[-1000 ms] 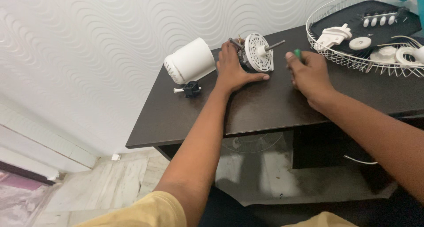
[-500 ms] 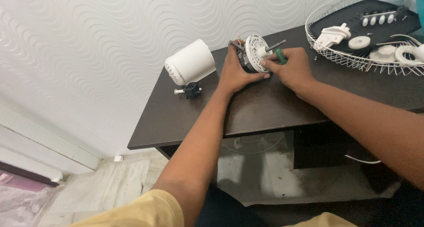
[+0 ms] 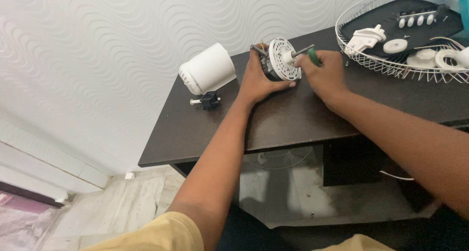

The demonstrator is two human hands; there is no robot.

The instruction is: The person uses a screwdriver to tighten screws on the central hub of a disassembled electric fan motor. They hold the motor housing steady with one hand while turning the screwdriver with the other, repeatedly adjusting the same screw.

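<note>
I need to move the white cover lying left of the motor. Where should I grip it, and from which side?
Grip the white cover across its rounded body, coming from above. It lies on its side on the table, clear of the left hand and motor. Its curved sides are free, while the wall is close behind and the small black part sits in front.

Both arms stretch forward, left hand cupped, right hand curled into a fist.
</note>
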